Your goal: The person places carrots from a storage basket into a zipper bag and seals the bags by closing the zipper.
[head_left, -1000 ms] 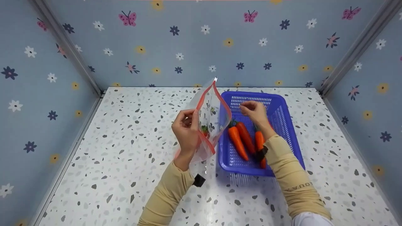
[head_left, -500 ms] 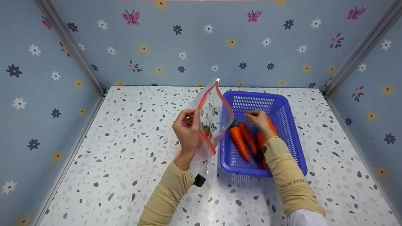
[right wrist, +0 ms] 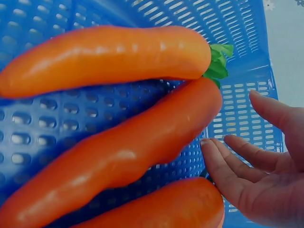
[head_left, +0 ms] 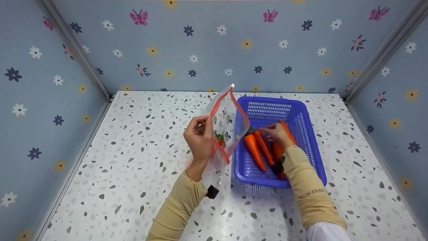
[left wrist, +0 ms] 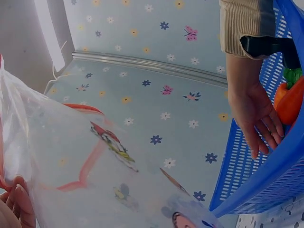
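Left hand (head_left: 199,139) curled, right hand (head_left: 278,134) loose

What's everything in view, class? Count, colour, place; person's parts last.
Table: one, speckled white, underneath.
Walls: three, patterned blue, around the table.
Rails: several, grey, along the walls.
Light: one, white, upper left, left-wrist view.
Basket: one, blue, on the table.
Carrots: at least four, orange-red, in the basket.
Bag: one, clear, red-edged, beside the basket.
Unidentified item: one, red-green, inside the bag.
Attachments: two, black, on wrists.
Sleeves: two tan, one white, on the arms.
Left grip: one, pinching the bag's edge.
Right grip: one, beside the carrots.
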A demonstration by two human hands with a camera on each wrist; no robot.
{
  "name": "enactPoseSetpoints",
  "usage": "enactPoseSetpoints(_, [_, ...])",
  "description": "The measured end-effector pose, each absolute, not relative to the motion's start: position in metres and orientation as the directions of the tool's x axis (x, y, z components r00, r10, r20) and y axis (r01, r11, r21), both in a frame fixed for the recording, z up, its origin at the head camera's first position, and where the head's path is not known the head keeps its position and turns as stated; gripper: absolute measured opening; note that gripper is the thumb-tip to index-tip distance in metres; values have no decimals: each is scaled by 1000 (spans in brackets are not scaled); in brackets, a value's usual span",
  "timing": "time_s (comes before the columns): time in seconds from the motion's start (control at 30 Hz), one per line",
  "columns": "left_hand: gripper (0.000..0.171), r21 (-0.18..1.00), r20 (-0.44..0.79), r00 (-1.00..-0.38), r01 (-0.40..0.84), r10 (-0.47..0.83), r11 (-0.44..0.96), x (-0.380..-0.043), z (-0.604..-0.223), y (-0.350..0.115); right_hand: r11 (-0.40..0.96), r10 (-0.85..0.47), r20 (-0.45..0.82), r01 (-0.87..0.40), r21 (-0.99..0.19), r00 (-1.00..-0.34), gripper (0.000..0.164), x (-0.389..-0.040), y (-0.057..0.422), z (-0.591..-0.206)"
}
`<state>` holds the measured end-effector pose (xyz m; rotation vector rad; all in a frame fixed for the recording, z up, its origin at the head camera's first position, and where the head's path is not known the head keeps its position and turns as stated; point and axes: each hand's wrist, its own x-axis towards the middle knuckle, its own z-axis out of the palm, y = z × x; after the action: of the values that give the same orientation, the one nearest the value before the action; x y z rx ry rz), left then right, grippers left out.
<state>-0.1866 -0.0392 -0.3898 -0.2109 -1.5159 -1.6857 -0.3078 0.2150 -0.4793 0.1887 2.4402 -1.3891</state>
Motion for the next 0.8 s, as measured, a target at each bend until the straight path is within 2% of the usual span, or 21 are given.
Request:
enactPoseSetpoints(0.13, [6, 743, 619, -632, 664, -466, 85, -187, -389, -39, 499, -64, -358, 281, -820, -931, 43, -306, 215, -479])
enactPoseSetpoints(0.33, [7, 750, 612, -635, 655, -471, 90, -187, -388, -39, 605, -64, -383, 269, -750, -921, 45, -303, 213, -478])
enactPoseSetpoints(0.57, [6, 756, 606, -640, 648, -473, 93, -187, -389, -39, 673, -99, -387, 225, -705, -917, 32, -303, 212, -480])
enactPoseSetpoints(0.8, [7, 770, 588, -651, 632, -480, 86, -185, -388, -39, 689, -137, -449, 240, -684, -883, 32, -299, 206, -482])
